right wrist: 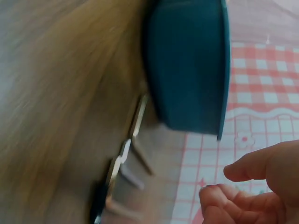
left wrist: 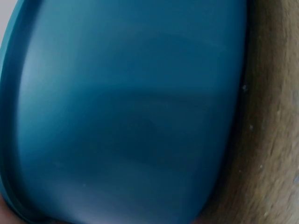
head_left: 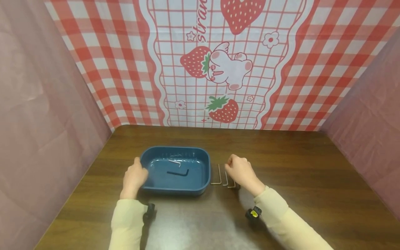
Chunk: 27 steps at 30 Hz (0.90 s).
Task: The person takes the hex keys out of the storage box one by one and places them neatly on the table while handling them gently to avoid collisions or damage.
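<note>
A blue rectangular basin (head_left: 175, 189) stands on the table, and my left hand (head_left: 135, 176) grips its left rim. Inside lie a silver hex key (head_left: 175, 162) and a black hex key (head_left: 178, 173). My right hand (head_left: 242, 173) is above the table to the right of the basin, its fingers bent. The right wrist view shows a gap between thumb (right wrist: 250, 170) and fingertips, with nothing in it. Below this hand several L-shaped hex keys lie in a row; the nearest to the basin is a brass-coloured hex key (head_left: 220, 175). The hand partly hides the others.
The brown wooden table (head_left: 193, 222) ends at the back against a red-and-white strawberry cloth (head_left: 218, 83). Pink curtains (head_left: 53, 104) hang at both sides. Black wrist cameras (head_left: 149, 212) are strapped below each hand.
</note>
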{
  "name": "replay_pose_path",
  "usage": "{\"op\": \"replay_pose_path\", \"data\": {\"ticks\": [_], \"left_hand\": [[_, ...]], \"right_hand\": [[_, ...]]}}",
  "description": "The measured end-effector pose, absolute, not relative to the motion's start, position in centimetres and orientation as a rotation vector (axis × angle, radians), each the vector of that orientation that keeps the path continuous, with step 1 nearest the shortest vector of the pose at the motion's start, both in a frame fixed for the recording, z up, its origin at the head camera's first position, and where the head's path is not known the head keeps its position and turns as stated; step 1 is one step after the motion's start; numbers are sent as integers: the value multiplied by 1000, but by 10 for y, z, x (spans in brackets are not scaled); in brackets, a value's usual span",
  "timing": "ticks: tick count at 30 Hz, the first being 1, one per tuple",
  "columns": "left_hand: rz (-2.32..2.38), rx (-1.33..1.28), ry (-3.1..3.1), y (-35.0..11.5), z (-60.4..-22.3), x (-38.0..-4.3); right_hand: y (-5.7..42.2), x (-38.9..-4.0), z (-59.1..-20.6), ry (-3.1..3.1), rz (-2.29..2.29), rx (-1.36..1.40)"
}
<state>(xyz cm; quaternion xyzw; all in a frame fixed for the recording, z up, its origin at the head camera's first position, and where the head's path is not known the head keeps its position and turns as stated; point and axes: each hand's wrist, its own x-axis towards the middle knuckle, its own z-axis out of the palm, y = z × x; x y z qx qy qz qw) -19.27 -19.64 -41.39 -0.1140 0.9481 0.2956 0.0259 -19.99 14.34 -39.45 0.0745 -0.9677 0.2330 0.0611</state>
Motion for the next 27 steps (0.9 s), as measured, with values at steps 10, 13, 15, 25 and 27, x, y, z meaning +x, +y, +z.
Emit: {"op": "replay_pose_path", "data": {"ticks": [10, 13, 15, 25, 27], "left_hand": [[907, -358, 2932, -196, -413, -193], [906, -356, 2926, -196, -414, -192], [903, -361, 2920, -196, -414, -191], [899, -354, 2921, -198, -413, -192], [904, -351, 2917, -197, -412, -193]], "right_hand": [[107, -200, -383, -2794, 755, 373], [95, -199, -380, -2777, 738, 442], [86, -198, -378, -2778, 725, 488], [51, -198, -385, -2798, 660, 670], [46, -198, -387, -2832, 630, 681]]}}
